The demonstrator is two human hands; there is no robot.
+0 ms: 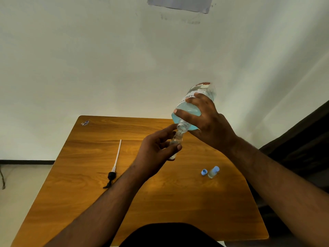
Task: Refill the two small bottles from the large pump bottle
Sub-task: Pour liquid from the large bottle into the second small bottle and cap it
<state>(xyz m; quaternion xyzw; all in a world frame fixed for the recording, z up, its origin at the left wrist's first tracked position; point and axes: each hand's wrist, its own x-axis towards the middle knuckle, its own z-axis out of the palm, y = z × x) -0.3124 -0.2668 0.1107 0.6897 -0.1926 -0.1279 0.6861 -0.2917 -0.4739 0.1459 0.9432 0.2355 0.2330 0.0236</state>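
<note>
The right hand [206, 120] wraps its fingers and thumb around the shoulder of the large bottle [193, 107], holding it tipped steeply with its open threaded neck pointing down and to the left. Pale blue liquid fills the lower, tilted part of this clear bottle, while the raised base end looks empty; a label with dark lettering shows between the fingers. The left hand [156, 150] grips a small clear bottle [175, 141] between curled fingers and thumb, holding it roughly upright above the table with its open mouth touching the large bottle's neck. How much liquid sits inside this small bottle cannot be told. Both bottles hang over the far middle of the wooden table [89, 193]. To the right on the tabletop stands the second small bottle [213, 172], clear with a light blue cap on top and leaning slightly; what it holds is unclear. Just beside it on its left lies a loose light blue cap [204, 172]. Well apart on the left lies the pump head [113, 171], black with its long white tube pointing away from the person.
</note>
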